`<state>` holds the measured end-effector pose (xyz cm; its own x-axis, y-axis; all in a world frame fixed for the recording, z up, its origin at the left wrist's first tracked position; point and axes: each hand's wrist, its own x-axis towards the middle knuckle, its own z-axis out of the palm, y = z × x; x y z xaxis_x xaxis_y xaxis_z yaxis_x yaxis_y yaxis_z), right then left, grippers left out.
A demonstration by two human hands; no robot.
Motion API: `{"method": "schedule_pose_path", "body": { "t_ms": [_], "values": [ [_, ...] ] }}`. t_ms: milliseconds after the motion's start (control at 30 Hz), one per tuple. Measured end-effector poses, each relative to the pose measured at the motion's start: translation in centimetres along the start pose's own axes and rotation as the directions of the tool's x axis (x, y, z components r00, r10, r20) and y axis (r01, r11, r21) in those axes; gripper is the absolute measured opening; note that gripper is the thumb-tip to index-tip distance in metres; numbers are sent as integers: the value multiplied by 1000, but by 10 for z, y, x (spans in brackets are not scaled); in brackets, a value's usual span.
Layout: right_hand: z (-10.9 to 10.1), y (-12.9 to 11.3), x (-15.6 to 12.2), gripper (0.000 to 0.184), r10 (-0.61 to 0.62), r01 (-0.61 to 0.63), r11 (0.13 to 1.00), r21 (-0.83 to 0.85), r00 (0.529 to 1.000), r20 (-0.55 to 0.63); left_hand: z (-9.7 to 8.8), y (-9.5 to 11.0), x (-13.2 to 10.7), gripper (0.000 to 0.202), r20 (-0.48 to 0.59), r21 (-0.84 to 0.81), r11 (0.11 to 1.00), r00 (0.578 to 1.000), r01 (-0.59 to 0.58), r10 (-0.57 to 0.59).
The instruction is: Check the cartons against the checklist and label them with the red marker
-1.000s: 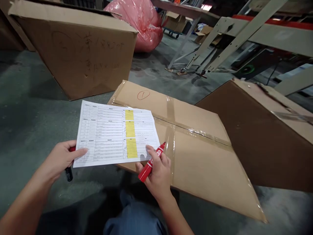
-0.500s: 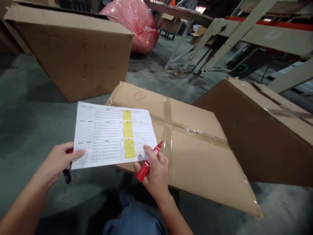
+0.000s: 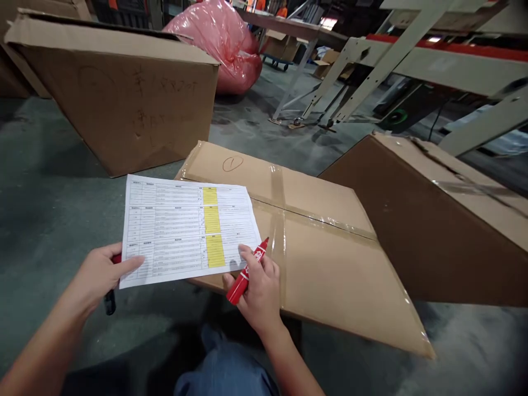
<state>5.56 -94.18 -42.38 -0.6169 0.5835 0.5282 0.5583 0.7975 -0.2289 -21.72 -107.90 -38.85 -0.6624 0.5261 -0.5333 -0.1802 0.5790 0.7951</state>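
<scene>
My left hand [image 3: 103,269] grips the left edge of a printed paper sheet [image 3: 173,225] with a yellow-marked column, thumb on top. Beneath the sheet, the same hand also has something red with a black end [image 3: 109,302], which looks like a marker cap or second pen; most of it is hidden. My right hand [image 3: 259,286] is closed round a red marker [image 3: 246,272], its dark tip uncovered and pointing up and away. A fingertip of that hand touches the sheet's right side. Under the paper lies a taped cardboard box [image 3: 330,264] with a circled mark on top.
A large cardboard box [image 3: 165,110] with handwriting stands at the back left. Another taped box [image 3: 412,220] is on the right. Behind them are a pink plastic bag [image 3: 223,44] and a pale metal conveyor frame [image 3: 371,71]. My jeans-clad knee [image 3: 226,363] shows at the bottom.
The view has shifted slightly, so the boxes and background sit a little further left. Both hands keep their hold on the sheet and the red marker.
</scene>
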Motion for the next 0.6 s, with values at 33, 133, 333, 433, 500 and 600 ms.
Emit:
{"method": "schedule_pose_path", "body": {
  "t_ms": [33, 133, 333, 433, 500, 600],
  "values": [
    [0, 0, 0, 44, 1, -1, 1000, 0, 1000, 1, 0, 1, 0, 51, -4, -10, 1000, 1000, 6, -6],
    [1, 0, 0, 44, -2, 2, 1000, -1, 1000, -2, 1, 4, 0, 51, -2, -21, 1000, 1000, 20, -20],
    [2, 1, -1, 45, 2, -2, 1000, -1, 1000, -3, -1, 3, 0, 46, 24, -35, 998, 999, 46, -45],
    [2, 1, -1, 44, 1, -1, 1000, 5, 1000, -6, 0, 2, 0, 45, 6, -9, 999, 999, 35, -35],
    [2, 0, -1, 45, 3, -3, 1000, 5, 1000, -8, 0, 1, 1, 47, -1, 14, 999, 999, 32, -32],
    [0, -1, -1, 44, 9, -9, 1000, 7, 1000, -8, -2, -2, 4, 51, 12, 20, 999, 999, 36, -36]
  ]
}}
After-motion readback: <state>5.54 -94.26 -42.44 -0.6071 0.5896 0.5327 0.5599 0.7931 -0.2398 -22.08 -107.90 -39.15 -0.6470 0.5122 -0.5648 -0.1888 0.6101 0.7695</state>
